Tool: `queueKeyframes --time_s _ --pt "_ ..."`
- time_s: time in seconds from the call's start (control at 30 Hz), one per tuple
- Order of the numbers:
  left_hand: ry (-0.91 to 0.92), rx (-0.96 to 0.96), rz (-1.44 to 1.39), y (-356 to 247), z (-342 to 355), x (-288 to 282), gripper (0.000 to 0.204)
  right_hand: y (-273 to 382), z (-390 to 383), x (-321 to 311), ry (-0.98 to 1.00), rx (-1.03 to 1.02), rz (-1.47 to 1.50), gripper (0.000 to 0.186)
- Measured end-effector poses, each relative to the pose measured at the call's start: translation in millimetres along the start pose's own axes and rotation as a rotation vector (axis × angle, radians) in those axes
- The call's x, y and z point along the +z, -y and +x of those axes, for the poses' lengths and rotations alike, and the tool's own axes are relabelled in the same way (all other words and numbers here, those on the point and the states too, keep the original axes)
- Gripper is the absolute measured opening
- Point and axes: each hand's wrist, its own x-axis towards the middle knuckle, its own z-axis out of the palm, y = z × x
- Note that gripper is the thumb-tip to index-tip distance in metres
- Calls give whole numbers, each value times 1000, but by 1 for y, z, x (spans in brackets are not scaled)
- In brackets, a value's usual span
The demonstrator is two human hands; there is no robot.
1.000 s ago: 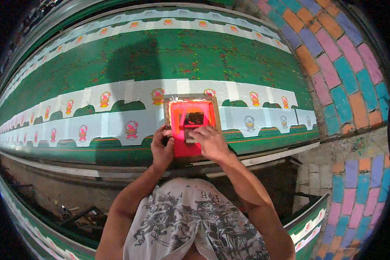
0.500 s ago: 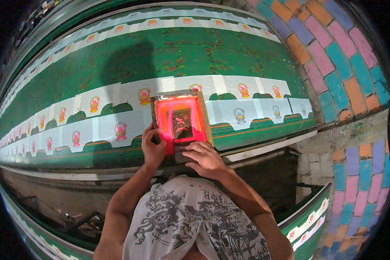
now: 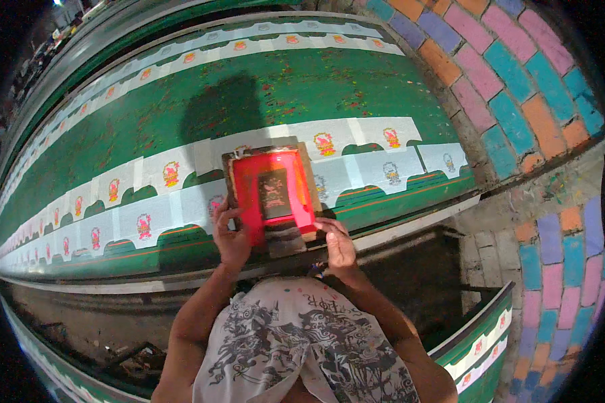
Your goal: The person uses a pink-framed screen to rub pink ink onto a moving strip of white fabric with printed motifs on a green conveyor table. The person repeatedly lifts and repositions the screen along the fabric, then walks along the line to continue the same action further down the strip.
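A wooden-rimmed printing screen [image 3: 310, 178] smeared with bright red-pink ink is tilted over the near row of pale cut pieces. In its middle a dark window [image 3: 273, 195] shows a small figure design. A dark flat slab, perhaps a squeegee [image 3: 284, 240], lies at the screen's near end. My left hand [image 3: 232, 240] grips the left side near the lower corner, its fingers curled. My right hand [image 3: 340, 246] pinches the lower right corner. Just left of the screen, a pink-printed piece [image 3: 144, 227] lies flat; to the right is one with only a grey outline [image 3: 391, 173].
A long green table [image 3: 148, 121] stretches left and right, with more rows of printed pieces on its far side. Its pale front edge [image 3: 410, 218] runs before me. Another green table [image 3: 484, 356] stands at lower right, beside coloured brick paving [image 3: 477, 67].
The screen has shifted right along the row, uncovering another pink print on its left. My right hand has gone from the screen's near end to its lower right corner.
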Motion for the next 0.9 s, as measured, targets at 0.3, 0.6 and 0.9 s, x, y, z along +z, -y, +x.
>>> queueKeyframes --time_s 0.3,0.6,0.9 --pt "51 -60 -130 -14 -36 106 38 -47 10 -121 114 16 -49 36" --pt "91 -133 -269 6 -36 109 43 -65 9 -152 226 48 181 33" --pt "77 -207 -319 19 -32 98 45 -57 16 -171 183 9 129 30"
